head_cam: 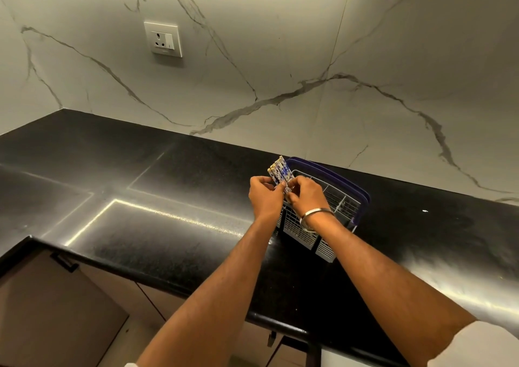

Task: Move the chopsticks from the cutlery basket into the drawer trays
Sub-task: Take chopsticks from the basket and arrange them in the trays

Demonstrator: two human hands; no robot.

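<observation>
A grey slotted cutlery basket [341,206] with a dark blue handle stands on the black countertop, right of centre. A bundle of blue-and-white patterned chopsticks [278,171] sticks upright out of its left end. My left hand [265,195] grips the bundle from the left. My right hand [304,194], with a metal bangle on the wrist, pinches the same chopsticks from the right. The lower parts of the chopsticks are hidden behind my fingers. No drawer tray is in view.
The black granite countertop [140,198] runs in an L along a marble wall with a power socket [163,39]. Brown cabinet fronts with a dark handle [66,262] sit below the counter edge at lower left.
</observation>
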